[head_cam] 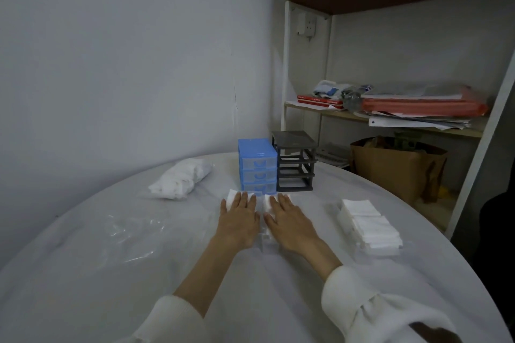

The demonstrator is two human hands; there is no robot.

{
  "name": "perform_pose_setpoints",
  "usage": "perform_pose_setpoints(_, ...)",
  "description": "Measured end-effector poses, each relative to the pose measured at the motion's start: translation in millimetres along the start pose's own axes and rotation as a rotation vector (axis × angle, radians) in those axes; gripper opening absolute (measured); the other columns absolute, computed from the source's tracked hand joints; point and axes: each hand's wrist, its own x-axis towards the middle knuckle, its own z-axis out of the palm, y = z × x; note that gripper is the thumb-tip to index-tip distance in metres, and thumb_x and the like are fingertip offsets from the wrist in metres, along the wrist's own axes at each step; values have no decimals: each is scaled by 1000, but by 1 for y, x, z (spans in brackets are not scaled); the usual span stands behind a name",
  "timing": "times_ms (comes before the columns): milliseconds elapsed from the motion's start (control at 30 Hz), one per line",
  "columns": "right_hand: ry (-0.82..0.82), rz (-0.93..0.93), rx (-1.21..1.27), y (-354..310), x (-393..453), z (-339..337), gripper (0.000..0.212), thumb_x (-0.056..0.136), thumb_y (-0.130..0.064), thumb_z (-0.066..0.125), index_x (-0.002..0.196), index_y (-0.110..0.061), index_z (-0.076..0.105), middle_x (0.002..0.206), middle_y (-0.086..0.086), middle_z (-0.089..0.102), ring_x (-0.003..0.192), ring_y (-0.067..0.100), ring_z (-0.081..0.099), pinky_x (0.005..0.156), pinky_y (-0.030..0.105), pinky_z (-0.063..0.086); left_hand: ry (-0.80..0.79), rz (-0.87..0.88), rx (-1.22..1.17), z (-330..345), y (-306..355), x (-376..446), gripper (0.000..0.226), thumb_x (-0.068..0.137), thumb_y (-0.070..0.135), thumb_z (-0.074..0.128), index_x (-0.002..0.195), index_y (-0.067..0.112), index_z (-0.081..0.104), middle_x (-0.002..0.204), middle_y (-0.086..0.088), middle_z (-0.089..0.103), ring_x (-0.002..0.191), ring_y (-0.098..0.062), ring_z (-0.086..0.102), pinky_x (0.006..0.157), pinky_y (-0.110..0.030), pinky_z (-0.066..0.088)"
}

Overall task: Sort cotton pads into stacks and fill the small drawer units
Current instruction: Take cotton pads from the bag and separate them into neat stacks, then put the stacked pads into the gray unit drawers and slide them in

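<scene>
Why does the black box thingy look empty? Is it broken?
The black drawer unit beside the blue drawer unit is a bare frame with no drawers in its slots. No damage shows.

Both hands hide most of the cotton pads (232, 197) beneath.

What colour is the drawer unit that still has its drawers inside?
Blue, with clear drawer fronts; the head view shows the drawer unit best.
</scene>
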Motion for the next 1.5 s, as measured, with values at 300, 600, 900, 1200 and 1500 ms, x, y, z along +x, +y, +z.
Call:
perform_pose_setpoints(300,310,73,-77,35,-4,-30,48,100,-29,35,145,-17,26,153,1,26,142,13,18,116,41,2,223,109,-104,-24,29,18,48,103,24,22,149,12,15,157,-5,14,145,-18,9,117,-43,-2)
perform_pose_setpoints(600,31,344,-241,101,-23,-48,73,94,-44,46,150,-22,4,158,5,-3,146,21,-4,112,58,-3,337,233,-170,-55,66,76,45,92,10,46,136,5,37,137,-12,42,127,-26,37,111,-37,23)
perform_pose_setpoints(900,-51,243,-193,128,-19,-55,72,96,-39,42,150,-25,-3,158,3,-5,146,18,-3,116,49,3,308,174,-15,-61,77,139,65,96,15,45,150,9,8,157,-11,8,145,-26,7,116,-43,6)
perform_pose_setpoints(1200,-203,309,-185,138,-26,-65,104,80,-61,57,145,-35,-21,153,6,-28,143,33,-17,112,60,4,403,144,-45,-58,81,151,62,81,-11,56,137,7,35,133,-15,47,122,-32,41,92,-37,41)
perform_pose_setpoints(1500,-23,293,-80,144,-43,-74,89,72,-42,70,139,-26,13,145,2,21,122,26,35,84,35,38,493,217,-125,-51,102,138,48,80,-15,51,124,6,49,114,-14,60,104,-30,53,66,-29,37)
